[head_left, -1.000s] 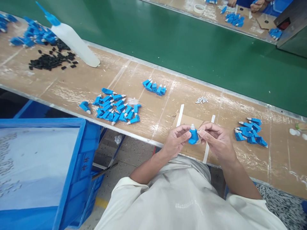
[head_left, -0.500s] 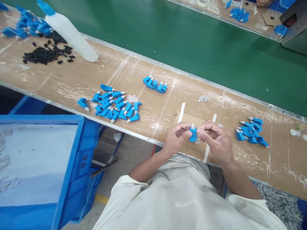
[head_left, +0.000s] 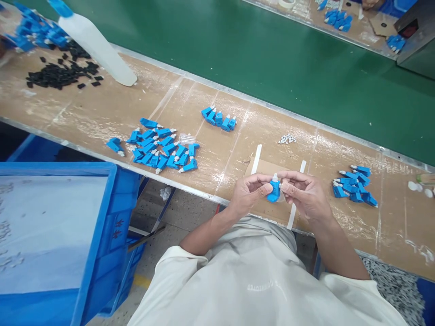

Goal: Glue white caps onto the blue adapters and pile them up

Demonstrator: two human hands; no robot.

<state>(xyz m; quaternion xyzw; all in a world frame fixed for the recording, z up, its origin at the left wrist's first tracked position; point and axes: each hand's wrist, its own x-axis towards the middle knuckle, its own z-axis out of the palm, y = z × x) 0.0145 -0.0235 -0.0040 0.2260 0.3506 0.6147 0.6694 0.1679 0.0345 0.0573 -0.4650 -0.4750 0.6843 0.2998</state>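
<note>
A small blue part with a white tip [head_left: 273,192] is held upright over a cardboard piece [head_left: 272,212] at the bench's front edge. My left hand [head_left: 247,194] pinches its left side between thumb and fingers. My right hand [head_left: 305,194] is closed at its right side, thumb and forefinger together at a small light piece; a clear round thing shows beneath the fingertips. White strips lie on either side of the cardboard. Small white pieces [head_left: 287,139] lie behind it, and a group of blue parts [head_left: 355,185] is to the right.
More blue parts [head_left: 163,147] lie left, by a clear cup [head_left: 186,139], with a smaller group [head_left: 218,118] behind. Farther left are black pieces [head_left: 61,74] and a white bottle [head_left: 98,47]. A blue crate [head_left: 98,226] stands at lower left; a green surface [head_left: 238,50] runs behind the bench.
The blue part has turned slightly in my fingers, its lower end now tilted a little left. Both hands stay nearly where they were. The whole view has shifted slightly.
</note>
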